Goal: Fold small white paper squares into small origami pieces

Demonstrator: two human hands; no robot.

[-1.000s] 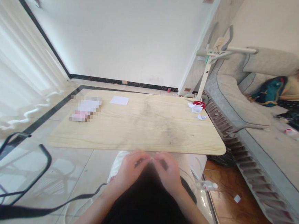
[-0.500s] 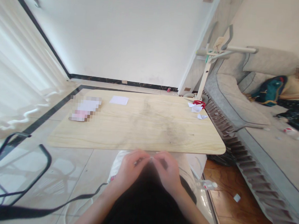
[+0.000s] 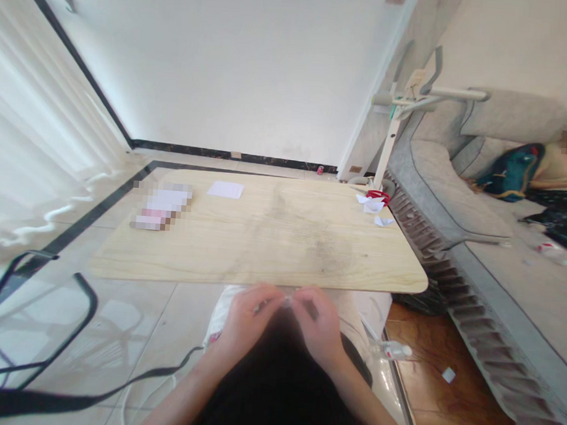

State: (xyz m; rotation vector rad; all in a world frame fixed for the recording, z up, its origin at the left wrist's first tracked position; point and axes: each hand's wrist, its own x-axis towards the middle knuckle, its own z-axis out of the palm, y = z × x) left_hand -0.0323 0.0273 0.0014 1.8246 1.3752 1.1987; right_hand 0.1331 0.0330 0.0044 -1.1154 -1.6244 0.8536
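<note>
My left hand (image 3: 255, 312) and my right hand (image 3: 318, 319) meet over my lap, just in front of the table's near edge. The fingers of both are curled into pinches, thumbs and fingertips almost touching. A tiny whitish bit (image 3: 288, 300) shows between the fingertips, too small and blurred to name. Beyond them stands the wooden table (image 3: 212, 246) with grey smudges in the middle. A white sheet of paper (image 3: 225, 189) lies near its far edge. At the far right corner, folded white paper pieces (image 3: 373, 207) lie against a red looped object (image 3: 379, 197), perhaps scissor handles.
A pixelated white and pink item (image 3: 163, 206) lies on the table's left. On the right are a grey sofa (image 3: 448, 179) with a seated person (image 3: 562, 166), and a white upright frame (image 3: 391, 142). A clear bottle (image 3: 395, 351) is low right; a black metal frame (image 3: 58, 326) stands left.
</note>
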